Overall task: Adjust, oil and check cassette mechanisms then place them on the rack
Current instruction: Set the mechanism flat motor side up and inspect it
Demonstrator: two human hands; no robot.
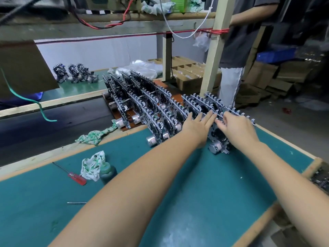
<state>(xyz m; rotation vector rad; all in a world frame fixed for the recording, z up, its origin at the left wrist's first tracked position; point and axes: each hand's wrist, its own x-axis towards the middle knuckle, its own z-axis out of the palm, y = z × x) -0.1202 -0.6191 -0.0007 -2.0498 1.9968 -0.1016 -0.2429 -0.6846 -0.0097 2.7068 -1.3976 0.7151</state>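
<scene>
Several metal cassette mechanisms (153, 104) stand in tilted rows across the brown board (124, 114) and the far part of the green mat. The nearest mechanism (219, 138), with a round silver motor at its lower end, stands upright at the front right of the rows. My left hand (197, 124) lies with straight fingers against the key tops of the mechanisms beside it. My right hand (235, 127) has its fingers curled over the top key row of that nearest mechanism.
A green oil bottle (107, 172), a patterned rag (92, 164) and a red-handled screwdriver (74, 176) lie on the green mat (195, 193) at left. Another rag (92, 137) sits near the wooden edge. A person (245, 38) stands beyond the wooden post (215, 50). Cardboard boxes (188, 72) lie behind.
</scene>
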